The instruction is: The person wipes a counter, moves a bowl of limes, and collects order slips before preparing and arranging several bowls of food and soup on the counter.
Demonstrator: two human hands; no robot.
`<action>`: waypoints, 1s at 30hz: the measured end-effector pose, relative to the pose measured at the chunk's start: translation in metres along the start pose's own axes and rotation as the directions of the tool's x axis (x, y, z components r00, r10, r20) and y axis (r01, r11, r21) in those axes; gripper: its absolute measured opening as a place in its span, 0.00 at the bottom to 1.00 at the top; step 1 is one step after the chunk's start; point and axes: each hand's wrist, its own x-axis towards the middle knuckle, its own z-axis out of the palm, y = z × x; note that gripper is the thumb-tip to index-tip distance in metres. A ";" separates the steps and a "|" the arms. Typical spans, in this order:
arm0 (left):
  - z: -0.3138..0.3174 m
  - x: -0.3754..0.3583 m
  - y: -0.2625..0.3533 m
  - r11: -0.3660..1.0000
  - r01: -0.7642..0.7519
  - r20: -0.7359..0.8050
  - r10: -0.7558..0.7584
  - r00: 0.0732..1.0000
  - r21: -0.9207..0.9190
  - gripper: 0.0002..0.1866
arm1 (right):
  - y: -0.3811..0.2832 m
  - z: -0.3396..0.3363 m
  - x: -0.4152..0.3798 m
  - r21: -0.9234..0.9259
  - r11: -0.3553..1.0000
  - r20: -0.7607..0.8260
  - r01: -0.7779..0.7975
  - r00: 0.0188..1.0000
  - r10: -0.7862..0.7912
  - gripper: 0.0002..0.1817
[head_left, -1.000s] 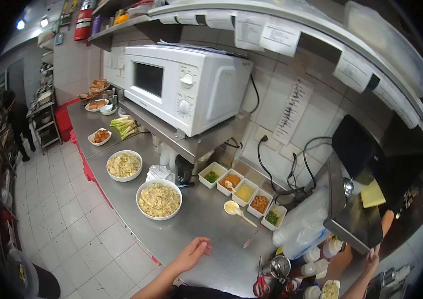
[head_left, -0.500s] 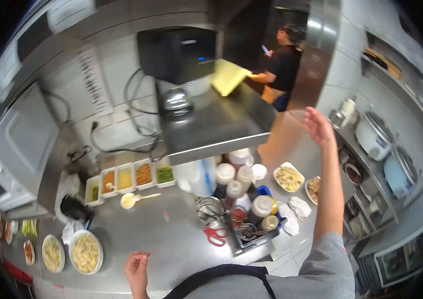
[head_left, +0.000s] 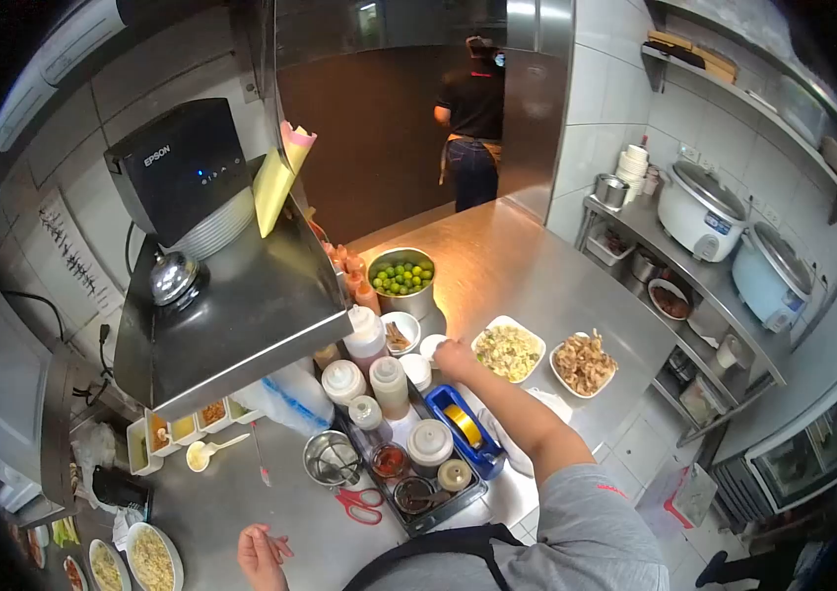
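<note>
My right hand [head_left: 455, 361] reaches across the counter, its fingers drawn together at the side of a small white cup [head_left: 431, 347]. Part of the fingertips is hidden. Just right of this hand are a white bowl of pale chopped food [head_left: 508, 351] and a bowl of browned pieces [head_left: 584, 363]. Low over the counter's near edge, my left hand [head_left: 262, 558] is loosely curled with fingers partly apart, and nothing shows in it. Red-handled scissors [head_left: 359, 505] lie to its right, near a metal cup [head_left: 332, 459].
A black tray [head_left: 472, 491] holds sauce bottles and jars beside a blue tape dispenser [head_left: 465, 429]. Above the counter juts a metal shelf [head_left: 241, 330] with a bell [head_left: 174, 278] and printer [head_left: 177, 169]. Behind stands a pot of green citrus [head_left: 402, 280]. Another person [head_left: 472, 123] stands beyond.
My view has swung right. My right hand has come down from a raised, outstretched pose to the small white cup. My left hand stays low, its fingers looser. The other person has turned away.
</note>
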 end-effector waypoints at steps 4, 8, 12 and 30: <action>0.024 -0.011 0.012 0.978 -0.211 -0.145 0.208 0.967 -0.004 0.12 | 0.007 0.003 0.011 -0.067 0.997 0.055 0.039 0.998 -0.036 0.09; 0.023 -0.015 0.016 0.987 -0.157 -0.168 0.151 0.974 -0.028 0.15 | 0.036 0.017 0.018 0.296 0.951 -0.064 0.084 0.996 -0.068 0.09; 0.027 -0.013 0.015 0.996 -0.050 -0.110 0.042 0.993 -0.077 0.15 | 0.020 -0.047 -0.019 0.938 0.272 0.089 -0.214 0.909 0.407 0.19; -0.018 -0.005 -0.034 0.703 0.637 0.546 -0.415 0.728 -0.316 0.23 | -0.319 -0.090 -0.181 0.826 0.233 -0.223 0.513 0.677 -0.702 0.09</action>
